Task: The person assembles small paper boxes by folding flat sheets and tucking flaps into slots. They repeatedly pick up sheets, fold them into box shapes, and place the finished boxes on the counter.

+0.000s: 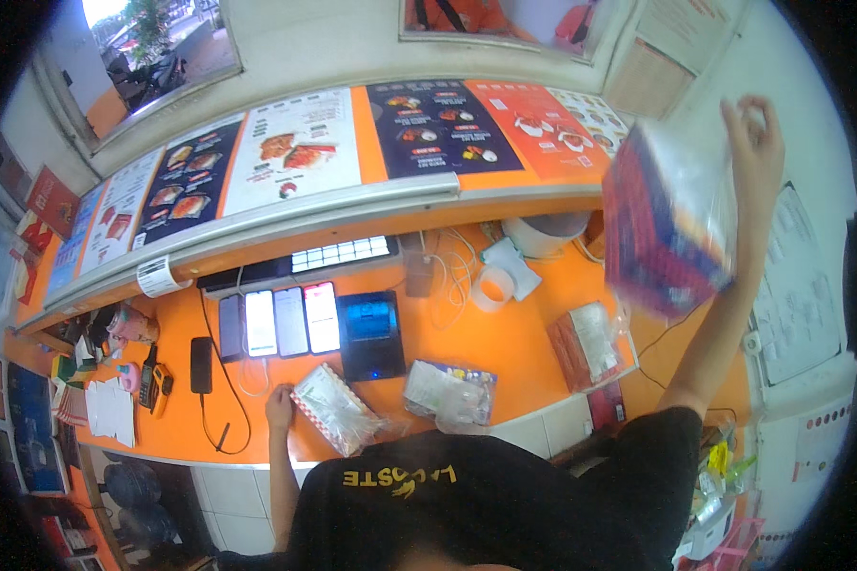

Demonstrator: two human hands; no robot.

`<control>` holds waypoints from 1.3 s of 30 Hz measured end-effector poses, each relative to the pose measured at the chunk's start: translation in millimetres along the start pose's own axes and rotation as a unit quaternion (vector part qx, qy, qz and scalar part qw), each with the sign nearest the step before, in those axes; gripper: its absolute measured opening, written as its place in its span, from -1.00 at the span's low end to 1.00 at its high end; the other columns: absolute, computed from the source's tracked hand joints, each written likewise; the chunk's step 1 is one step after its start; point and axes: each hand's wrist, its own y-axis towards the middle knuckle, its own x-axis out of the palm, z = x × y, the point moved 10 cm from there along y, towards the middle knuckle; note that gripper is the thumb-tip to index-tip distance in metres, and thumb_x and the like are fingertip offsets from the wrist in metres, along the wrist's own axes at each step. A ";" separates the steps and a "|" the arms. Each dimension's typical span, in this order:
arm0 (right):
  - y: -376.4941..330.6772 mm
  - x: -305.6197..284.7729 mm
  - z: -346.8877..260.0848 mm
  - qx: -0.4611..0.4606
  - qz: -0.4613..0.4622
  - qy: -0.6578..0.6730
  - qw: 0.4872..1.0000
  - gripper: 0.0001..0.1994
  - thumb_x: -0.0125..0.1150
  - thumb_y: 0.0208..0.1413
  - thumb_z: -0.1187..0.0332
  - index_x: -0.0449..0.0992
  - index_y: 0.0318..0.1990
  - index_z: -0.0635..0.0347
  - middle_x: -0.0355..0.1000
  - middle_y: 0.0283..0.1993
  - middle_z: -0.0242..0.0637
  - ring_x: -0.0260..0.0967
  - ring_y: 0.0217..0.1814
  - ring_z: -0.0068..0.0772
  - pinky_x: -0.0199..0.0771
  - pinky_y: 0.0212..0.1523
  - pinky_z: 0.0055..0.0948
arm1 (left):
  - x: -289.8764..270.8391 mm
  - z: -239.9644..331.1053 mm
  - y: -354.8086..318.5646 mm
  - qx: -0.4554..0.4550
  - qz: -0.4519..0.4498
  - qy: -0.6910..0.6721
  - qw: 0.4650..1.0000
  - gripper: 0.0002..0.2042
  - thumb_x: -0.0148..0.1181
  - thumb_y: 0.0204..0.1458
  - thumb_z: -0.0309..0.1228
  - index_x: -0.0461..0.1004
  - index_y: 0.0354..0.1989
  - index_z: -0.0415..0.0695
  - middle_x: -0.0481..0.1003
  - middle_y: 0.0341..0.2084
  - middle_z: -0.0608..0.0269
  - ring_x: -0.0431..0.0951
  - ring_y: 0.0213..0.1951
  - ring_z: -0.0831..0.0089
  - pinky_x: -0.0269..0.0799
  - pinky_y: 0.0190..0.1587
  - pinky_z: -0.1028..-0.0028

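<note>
My right hand (pixel 756 135) is raised high at the right, its fingers curled at the top of a clear plastic bag (pixel 671 224). Inside the bag are stacked boxes in red, purple and blue, smeared by motion. My left hand (pixel 280 407) rests at the counter's front edge with its fingers curled in. Just right of it, close to its fingertips, lies a checkered red-and-white food box (pixel 331 407) in clear plastic. Another bagged box (pixel 450 392) lies further right, and a red-brown box (pixel 588 346) with a pale slip on top stands beyond that.
On the orange counter (pixel 505 347) several phones (pixel 290 322) lie in a row beside a black device (pixel 371 333) with a blue top. A white tape roll (pixel 493 288) and loose cables are behind. A raised shelf (pixel 352 217) with menu posters runs along the back.
</note>
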 end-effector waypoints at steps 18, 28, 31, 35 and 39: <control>75.2 379.3 43.2 -0.041 -0.182 0.198 0.962 -0.66 0.22 0.11 0.27 0.41 0.02 0.15 0.45 -0.15 -0.03 0.46 -0.15 -0.11 0.45 -0.06 -0.24 | 12.0 -36.8 -25.3 -0.087 -0.006 -0.186 0.979 -0.82 -0.02 0.22 -0.43 0.49 -0.18 -0.23 0.48 -0.38 0.32 0.40 -0.37 0.58 0.33 -0.28 0.54; -296.6 236.7 -130.5 -0.183 -0.401 0.199 0.875 -0.56 0.17 0.08 0.21 0.35 0.09 0.17 0.30 0.03 -0.06 0.28 0.03 -0.04 0.29 0.03 -0.15 | 55.2 7.3 -75.3 0.036 -0.054 -0.287 0.956 -0.22 0.11 0.05 -0.59 -0.19 0.42 -0.26 0.19 0.26 0.00 0.22 0.27 0.28 0.18 0.27 0.36; -457.9 230.1 -142.1 -0.132 -0.601 0.138 0.776 -0.34 0.21 0.00 -0.01 0.25 0.23 0.07 0.20 0.17 -0.02 0.17 0.16 0.08 0.17 0.13 0.02 | 56.6 24.8 -81.8 0.042 -0.085 -0.321 0.942 -0.16 0.09 0.00 -0.65 -0.26 0.44 -0.25 0.18 0.27 -0.02 0.23 0.26 0.28 0.19 0.26 0.37; -536.5 213.0 -113.8 -0.211 -0.580 0.001 0.787 -0.15 0.27 -0.05 -0.19 0.17 0.37 -0.03 0.18 0.24 0.01 0.19 0.23 0.07 0.20 0.16 0.10 | 53.2 33.7 -90.3 -0.010 -0.116 -0.240 0.964 -0.12 0.06 -0.01 -0.66 -0.36 0.45 -0.21 0.12 0.31 -0.04 0.22 0.28 0.28 0.20 0.25 0.37; -563.2 199.9 -41.4 0.060 -0.610 -0.001 0.790 -0.03 0.32 -0.19 -0.25 0.10 0.41 -0.13 0.03 0.33 0.08 0.09 0.28 0.24 0.14 0.15 0.25 | 38.1 62.9 -98.4 0.123 -0.068 -0.124 0.982 -0.09 0.06 0.00 -0.63 -0.41 0.46 -0.15 0.06 0.34 -0.03 0.17 0.30 0.26 0.19 0.26 0.35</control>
